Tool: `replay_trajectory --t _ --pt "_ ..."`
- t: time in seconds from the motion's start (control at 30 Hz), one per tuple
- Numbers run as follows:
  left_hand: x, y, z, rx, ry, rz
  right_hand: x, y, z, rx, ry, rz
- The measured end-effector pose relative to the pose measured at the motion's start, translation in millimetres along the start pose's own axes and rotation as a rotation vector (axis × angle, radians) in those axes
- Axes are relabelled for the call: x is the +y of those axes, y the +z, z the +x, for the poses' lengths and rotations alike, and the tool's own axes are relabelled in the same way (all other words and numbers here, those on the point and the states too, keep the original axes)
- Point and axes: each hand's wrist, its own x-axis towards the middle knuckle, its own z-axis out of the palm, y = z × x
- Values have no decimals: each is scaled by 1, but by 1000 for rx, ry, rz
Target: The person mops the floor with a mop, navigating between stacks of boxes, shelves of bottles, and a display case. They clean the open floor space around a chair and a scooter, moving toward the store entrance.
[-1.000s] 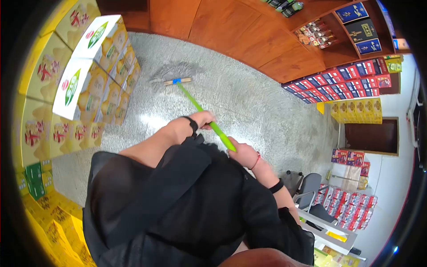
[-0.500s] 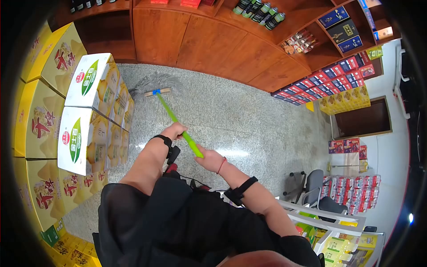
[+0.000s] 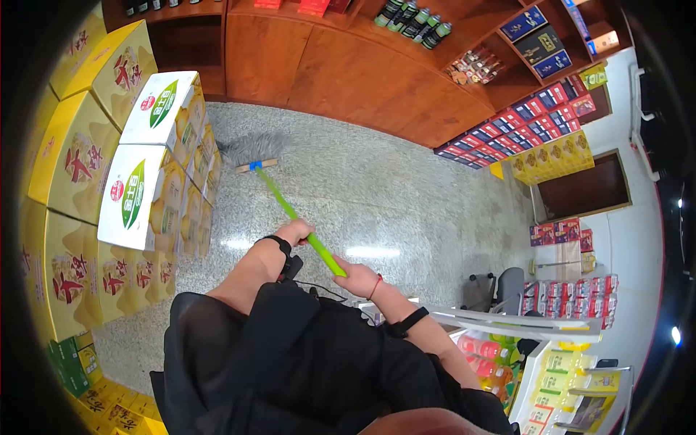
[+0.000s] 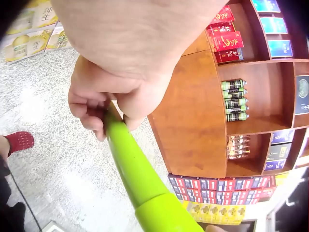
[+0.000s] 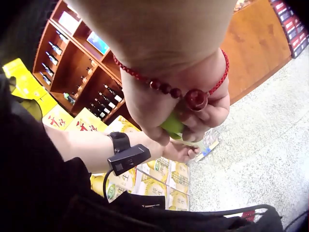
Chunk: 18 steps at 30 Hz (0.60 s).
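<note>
A mop with a green handle (image 3: 281, 199) slants across the speckled floor, its grey strands (image 3: 254, 147) spread flat below the wooden cabinet, near the stacked cartons. The left hand (image 3: 296, 232) grips the handle partway down; the left wrist view shows that hand (image 4: 113, 92) with its fingers curled round the green tube (image 4: 133, 164). Higher up, the right hand (image 3: 357, 279) holds the handle's top end. In the right wrist view the right hand (image 5: 183, 106), below a red beaded bracelet, wraps the green end (image 5: 173, 125).
White and yellow cartons (image 3: 132, 196) stand stacked at the left. Wooden cabinets (image 3: 348, 72) line the far side. A grey chair (image 3: 510, 288) and a white-framed rack of drinks (image 3: 540, 333) are at the right; red and blue boxes (image 3: 507, 130) sit beyond.
Since a second ago, the view has shifted, and the mop head and both hands appear lower and farther left in it. Over the last half second the strands have fanned out more beyond the bar. Both grips remain.
</note>
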Motion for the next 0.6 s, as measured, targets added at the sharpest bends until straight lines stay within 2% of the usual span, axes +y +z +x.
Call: replay_trajectory --t 0.07,0.2,0.27,0.3,0.33,0.4,0.47,0.5,0.6 --pt "-22 27 -11 -40 -46 -16 3 17 -30 -80 82 24" --pt "-62 80 -58 -80 0 89 5 57 -103 -86 77 52" --pt "-88 110 -73 -83 3 107 17 88 -141 16 34 65" --pt "-103 126 -84 -89 25 108 18 99 -160 8 15 150" --pt "-112 138 -101 -98 45 115 9 104 -180 9 8 161" --pt "-127 159 -129 -124 39 162 -10 107 -221 -71 114 121" --pt "-142 177 -151 -205 38 118 -15 119 -251 -27 55 152" --pt "-148 182 -165 -235 70 113 -20 122 -264 -41 98 131" --pt "-166 202 -188 -268 -16 29 -34 135 -294 -69 131 97"
